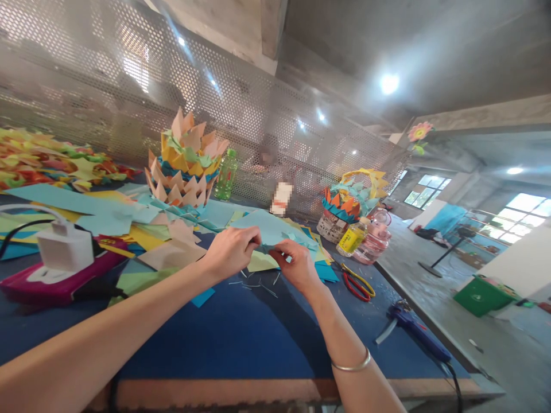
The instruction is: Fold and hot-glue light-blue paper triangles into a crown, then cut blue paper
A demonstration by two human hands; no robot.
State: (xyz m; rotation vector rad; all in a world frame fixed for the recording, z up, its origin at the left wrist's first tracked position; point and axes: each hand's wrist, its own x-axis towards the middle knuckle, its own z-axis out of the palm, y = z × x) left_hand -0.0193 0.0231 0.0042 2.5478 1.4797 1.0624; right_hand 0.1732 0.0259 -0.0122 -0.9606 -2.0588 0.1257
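- Two hands: the left hand (235, 249) and right hand (297, 264) are each pinching the near edge of one light-blue paper sheet (269, 222), over the table.
- Three bottles are standing farther back: green (225, 176), yellow-labelled (351, 240), pink-tinted (372, 245).
- One glue gun (419, 330) is lying near the table's right edge.
- Blue tabletop (236, 338) is leaving open room between forearms, reaching the front edge (215, 393).

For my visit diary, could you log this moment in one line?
left hand: pinching light-blue paper | right hand: pinching same paper | table: blue glue gun at right
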